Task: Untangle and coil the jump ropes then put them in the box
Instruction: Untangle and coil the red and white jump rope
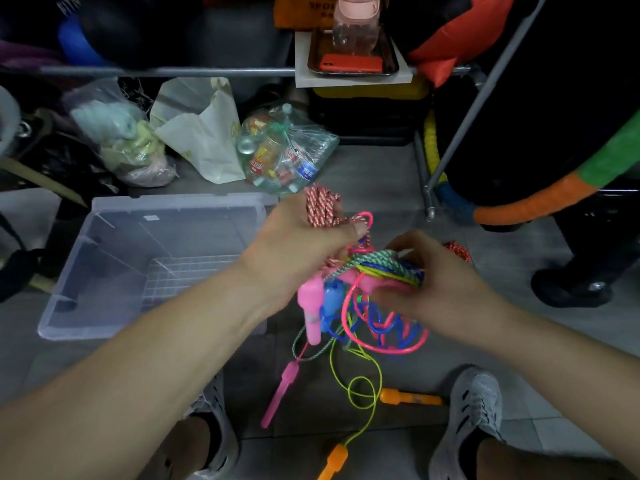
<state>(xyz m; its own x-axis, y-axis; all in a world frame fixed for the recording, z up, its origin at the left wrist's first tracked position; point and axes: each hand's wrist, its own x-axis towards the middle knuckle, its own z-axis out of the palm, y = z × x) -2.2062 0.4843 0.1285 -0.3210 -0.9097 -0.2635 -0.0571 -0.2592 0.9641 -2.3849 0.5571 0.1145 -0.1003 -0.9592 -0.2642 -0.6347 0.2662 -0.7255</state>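
Clutching a bunch of red-and-white rope point(321, 205), the left hand point(298, 237) sits at ten o'clock of the right hand point(440, 285), which grips the tangled jump ropes point(388, 327), with the clear box point(173, 201) at nine o'clock.

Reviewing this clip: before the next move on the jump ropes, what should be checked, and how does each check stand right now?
1. The left hand grips the red-and-white rope as a bundle: ok.
2. The right hand holds the tangle: ok.
3. Ropes separated: not ok; pink, blue, green and yellow cords cross in one knot between the hands.
4. Red-and-white rope free of that tangle: cannot tell; the crossing is blurred.
5. The clear box is open, beside the left arm: ok.
6. The orange handle on the floor is clear of the right shoe: cannot tell.
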